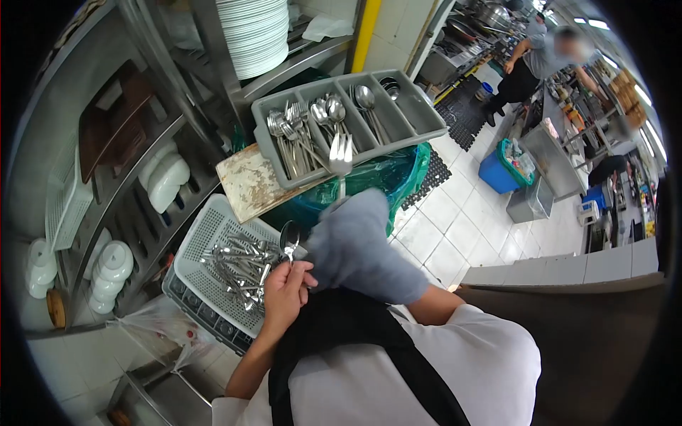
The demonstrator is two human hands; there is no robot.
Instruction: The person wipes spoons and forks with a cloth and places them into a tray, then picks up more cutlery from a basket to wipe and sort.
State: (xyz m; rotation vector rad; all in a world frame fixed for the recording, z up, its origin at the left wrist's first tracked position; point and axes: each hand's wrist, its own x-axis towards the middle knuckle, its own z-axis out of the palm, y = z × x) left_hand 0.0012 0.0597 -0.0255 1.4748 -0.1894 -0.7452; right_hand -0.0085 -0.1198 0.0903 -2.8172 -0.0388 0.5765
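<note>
My left hand [286, 290] pinches a spoon [289, 239] by its handle, bowl up, over the right edge of a pale perforated basket [190, 245] of jumbled cutlery. A grey-blue cloth [366, 248], blurred by motion, covers my right hand, whose fingers are hidden. From the top of the cloth a fork [341, 156] sticks up, tines upward, in front of the grey cutlery tray [298, 181]. The tray's compartments contain forks, spoons and a few dark-looking round utensils.
The tray rests over a green-lined bin [408, 177] and a worn board [256, 183]. Stacked plates [252, 35] stand on the rack behind. White bowls [167, 177] sit on the left shelf. Another person [543, 64] stands farther back, near a blue bin [497, 172].
</note>
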